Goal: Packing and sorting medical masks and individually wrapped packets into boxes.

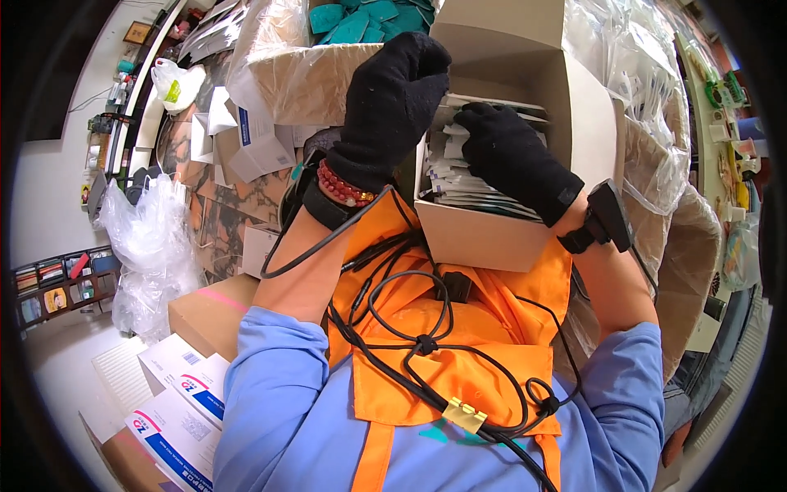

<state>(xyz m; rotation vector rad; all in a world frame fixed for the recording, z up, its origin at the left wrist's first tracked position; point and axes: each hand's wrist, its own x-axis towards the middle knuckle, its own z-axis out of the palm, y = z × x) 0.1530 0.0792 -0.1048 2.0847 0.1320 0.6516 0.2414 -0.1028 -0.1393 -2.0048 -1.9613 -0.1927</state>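
A white cardboard box [484, 234] stands open in front of me, filled with a row of thin, flat white packets [471, 190]. My right hand [516, 160], in a black glove, reaches over them from the right. Its bent fingers close at the packets' upper edges; the fingertips are partly hidden. Beside the box's left wall my left hand [398, 102], also in a black glove, is curled closed. Whatever lies within its fingers is hidden. The box's raised flap [508, 20] stands up behind both hands.
Beyond my left hand is a plastic-lined carton [307, 82] holding teal flat pieces [369, 23]. Clear plastic covers a carton [639, 107] at right. Printed white boxes [176, 435] sit at lower left. Black cables [402, 344] loop across my orange apron [467, 312].
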